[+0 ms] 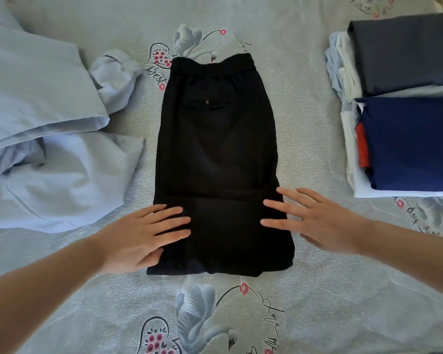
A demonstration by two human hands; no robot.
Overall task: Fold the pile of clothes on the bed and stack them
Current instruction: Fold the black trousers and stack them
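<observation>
Black trousers [216, 149], folded lengthwise, lie flat in the middle of the bed with the waistband at the far end and a back pocket facing up. My left hand [141, 236] rests flat on their near left edge, fingers straight. My right hand [315, 221] lies with spread straight fingers at the near right edge, fingertips on the black cloth. On the right stand folded clothes: a navy piece [409, 141] on top of white ones with a bit of red showing, and a dark grey piece [404, 49] behind it.
A heap of unfolded light blue garments [44, 139] fills the left side of the bed. The bedsheet [241, 315] is pale grey with printed swans, hearts and lettering.
</observation>
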